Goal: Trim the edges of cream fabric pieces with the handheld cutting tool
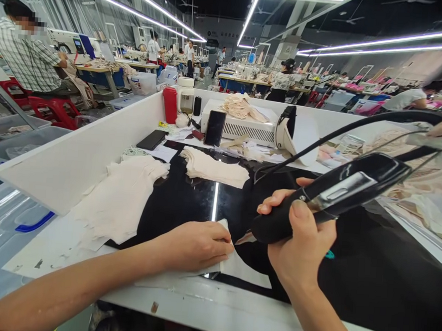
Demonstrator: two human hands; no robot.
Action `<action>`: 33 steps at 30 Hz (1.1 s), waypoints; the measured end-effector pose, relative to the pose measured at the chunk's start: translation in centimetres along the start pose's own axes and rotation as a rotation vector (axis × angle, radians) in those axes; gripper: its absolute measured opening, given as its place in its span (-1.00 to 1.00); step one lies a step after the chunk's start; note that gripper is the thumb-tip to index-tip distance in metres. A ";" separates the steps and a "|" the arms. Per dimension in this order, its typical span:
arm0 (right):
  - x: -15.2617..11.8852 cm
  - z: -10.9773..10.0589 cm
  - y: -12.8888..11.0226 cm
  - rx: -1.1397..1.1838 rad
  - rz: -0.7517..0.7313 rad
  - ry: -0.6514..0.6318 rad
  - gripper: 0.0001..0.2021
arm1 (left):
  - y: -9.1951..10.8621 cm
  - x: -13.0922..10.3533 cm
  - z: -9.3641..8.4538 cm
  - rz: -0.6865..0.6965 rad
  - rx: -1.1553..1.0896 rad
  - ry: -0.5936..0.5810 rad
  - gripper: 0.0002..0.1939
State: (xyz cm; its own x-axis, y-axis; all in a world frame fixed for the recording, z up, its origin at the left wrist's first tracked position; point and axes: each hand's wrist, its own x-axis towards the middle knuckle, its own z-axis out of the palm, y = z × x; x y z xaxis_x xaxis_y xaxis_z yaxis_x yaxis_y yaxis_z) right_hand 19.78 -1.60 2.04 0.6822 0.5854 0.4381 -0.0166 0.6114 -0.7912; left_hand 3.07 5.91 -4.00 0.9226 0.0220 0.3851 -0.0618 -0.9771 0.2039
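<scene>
My left hand (201, 244) lies over a small cream fabric piece (250, 273) near the front edge of the table, fingers together and closed on its folded edge. In my right hand (304, 240) is a black corded tool that looks like an iron (354, 188), with a silver panel on its upper side. Its pointed metallic tip slants down toward the fabric, just right of my left fingers; I cannot tell whether it touches. Beyond my hands, a stack of cream fabric pieces (215, 167) rests on the black work surface (181, 208). A larger fabric pile (117, 199) spreads out at the left.
A black cable (320, 141) arches from the tool's side. At the back stand a white machine (249, 127) topped with fabric, a phone (215, 127), a red bottle (169, 105) and a jar (185, 96). Low white walls (91, 147) border the table. A person (29, 49) sits at far left.
</scene>
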 end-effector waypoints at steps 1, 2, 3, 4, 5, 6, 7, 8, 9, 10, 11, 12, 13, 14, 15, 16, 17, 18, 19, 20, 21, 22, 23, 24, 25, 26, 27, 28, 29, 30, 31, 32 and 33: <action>0.0 0.0 0.0 0.004 0.003 -0.003 -0.60 | 0.1 0.0 0.0 0.004 0.002 -0.001 -0.76; 0.0 0.0 0.0 0.008 0.007 -0.007 -0.60 | 0.1 0.1 0.0 0.009 0.007 0.000 -0.76; -0.1 -0.1 0.0 0.012 0.012 -0.011 -0.60 | 0.1 0.1 0.0 0.016 0.014 0.000 -0.76; -0.1 -0.1 0.0 0.014 0.015 -0.014 -0.59 | 0.2 0.1 0.1 0.026 0.025 0.001 -0.77; -0.1 -0.1 0.0 0.015 0.016 -0.018 -0.59 | 0.2 0.1 0.2 0.037 0.038 0.005 -0.77; -0.1 -0.1 0.0 0.014 0.016 -0.020 -0.59 | 0.2 0.1 0.2 0.046 0.052 0.011 -0.78; -0.1 -0.1 0.1 0.013 0.016 -0.019 -0.59 | 0.2 0.1 0.3 0.052 0.064 0.017 -0.79; -0.1 -0.1 0.1 0.012 0.014 -0.016 -0.59 | 0.2 0.0 0.4 0.054 0.075 0.022 -0.80; -0.1 -0.1 0.1 0.010 0.011 -0.013 -0.59 | 0.2 0.0 0.5 0.054 0.082 0.026 -0.81; -0.1 0.0 0.2 0.008 0.010 -0.011 -0.59 | 0.2 0.0 0.6 0.053 0.088 0.028 -0.82; -0.1 0.0 0.2 0.008 0.008 -0.009 -0.59 | 0.2 0.0 0.6 0.052 0.091 0.028 -0.83; -0.1 0.0 0.2 0.009 0.006 -0.009 -0.59 | 0.2 0.0 0.7 0.052 0.094 0.027 -0.83; -0.1 0.0 0.2 0.011 0.006 -0.012 -0.59 | 0.2 0.0 0.7 0.054 0.096 0.027 -0.83; -0.1 0.0 0.2 0.011 0.007 -0.013 -0.59 | 0.2 0.0 0.7 0.056 0.098 0.028 -0.83; -0.1 0.0 0.2 0.010 0.009 -0.015 -0.59 | 0.3 0.1 0.7 0.058 0.100 0.028 -0.84; -0.1 0.0 0.2 0.010 0.010 -0.018 -0.58 | 0.3 0.1 0.7 0.058 0.100 0.028 -0.84; -0.1 0.0 0.2 0.008 0.010 -0.019 -0.58 | 0.4 0.2 0.7 0.059 0.100 0.030 -0.84; -0.1 0.0 0.1 0.006 0.009 -0.021 -0.58 | 0.4 0.2 0.7 0.059 0.099 0.033 -0.84; -0.1 0.0 0.1 0.004 0.008 -0.021 -0.58 | 0.5 0.2 0.7 0.058 0.099 0.034 -0.84; -0.1 0.0 0.1 0.003 0.008 -0.021 -0.58 | 0.5 0.3 0.6 0.058 0.099 0.033 -0.84; -0.1 0.0 0.0 0.000 0.009 -0.024 -0.58 | 0.6 0.3 0.6 0.060 0.099 0.032 -0.84; -0.1 0.0 0.0 -0.003 0.010 -0.023 -0.58 | 0.6 0.3 0.6 0.061 0.100 0.032 -0.84; -0.1 0.0 0.0 -0.007 0.011 -0.026 -0.59 | 0.6 0.3 0.6 0.063 0.100 0.031 -0.84; -0.1 0.0 -0.1 -0.011 0.013 -0.027 -0.59 | 0.5 0.3 0.5 0.065 0.101 0.031 -0.84; -0.1 0.0 -0.1 -0.015 0.013 -0.025 -0.60 | 0.5 0.2 0.4 0.067 0.102 0.031 -0.84; 0.0 0.0 -0.1 -0.018 0.012 -0.019 -0.61 | 0.4 0.2 0.3 0.069 0.104 0.033 -0.83; 0.0 0.0 -0.2 -0.020 0.011 -0.013 -0.61 | 0.3 0.1 0.2 0.068 0.108 0.033 -0.83; 0.0 0.0 -0.2 -0.020 0.008 -0.006 -0.61 | 0.3 0.0 0.1 0.068 0.111 0.031 -0.83; -0.1 -0.1 -0.2 -0.019 0.005 -0.004 -0.61 | 0.2 -0.1 0.0 0.069 0.113 0.028 -0.82; -0.1 -0.2 -0.3 -0.018 0.003 -0.002 -0.61 | 0.1 -0.1 -0.1 0.069 0.114 0.026 -0.82; -0.2 -0.3 -0.3 -0.017 0.003 -0.005 -0.61 | 0.0 -0.2 -0.2 0.069 0.115 0.023 -0.82; -0.3 -0.3 -0.3 -0.015 0.005 -0.010 -0.62 | 0.0 -0.2 -0.2 0.070 0.115 0.022 -0.82; -0.4 -0.3 -0.3 -0.014 0.007 -0.014 -0.62 | -0.1 -0.2 -0.2 0.069 0.115 0.021 -0.82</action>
State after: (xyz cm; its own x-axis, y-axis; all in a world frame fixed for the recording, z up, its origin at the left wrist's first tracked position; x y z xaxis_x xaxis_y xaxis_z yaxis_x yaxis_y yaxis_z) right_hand 19.78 -2.20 1.99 0.6715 0.5975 0.4383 -0.0112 0.5996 -0.8002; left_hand 2.82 6.02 -3.89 0.9093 -0.0430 0.4138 -0.0799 -0.9942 0.0721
